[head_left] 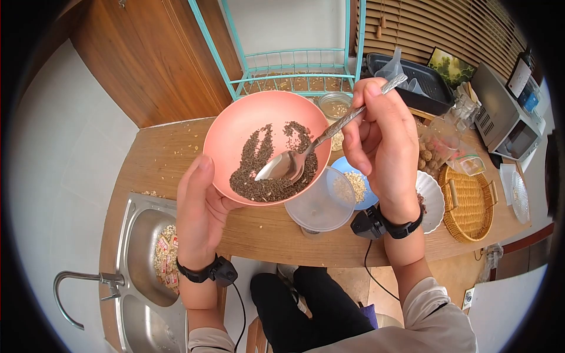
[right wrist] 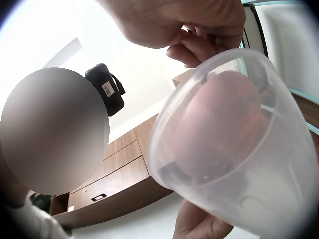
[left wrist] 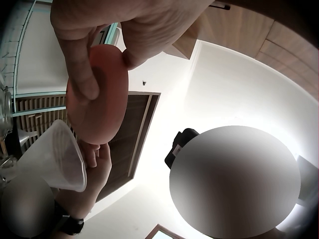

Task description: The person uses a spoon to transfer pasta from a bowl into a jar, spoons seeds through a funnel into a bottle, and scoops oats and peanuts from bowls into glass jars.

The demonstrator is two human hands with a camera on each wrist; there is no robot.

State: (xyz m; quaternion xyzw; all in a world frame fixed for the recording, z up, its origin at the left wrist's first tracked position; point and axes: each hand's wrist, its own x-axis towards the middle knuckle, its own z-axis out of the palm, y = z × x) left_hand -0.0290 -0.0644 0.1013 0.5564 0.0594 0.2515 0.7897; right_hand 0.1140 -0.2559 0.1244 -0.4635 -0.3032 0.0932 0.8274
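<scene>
The round, smooth pink bowl (head_left: 235, 126), tilted over the near left rim of the translucent plastic funnel (head_left: 322, 203), holds dark, grainy flakes (head_left: 256, 170). The left hand's (head_left: 201, 206) fingers grip its left rim. The right hand's (head_left: 385, 138) fingers pinch the patterned handle of 1 shiny metal spoon (head_left: 282, 166), its oval end in the flakes. Right: a woven wicker basket (head_left: 468, 206) on the wooden counter (head_left: 259, 235).

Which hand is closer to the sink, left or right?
The left. The left hand grips the pink bowl, just right of the sink; the right hand holds the spoon, much farther right.
</scene>
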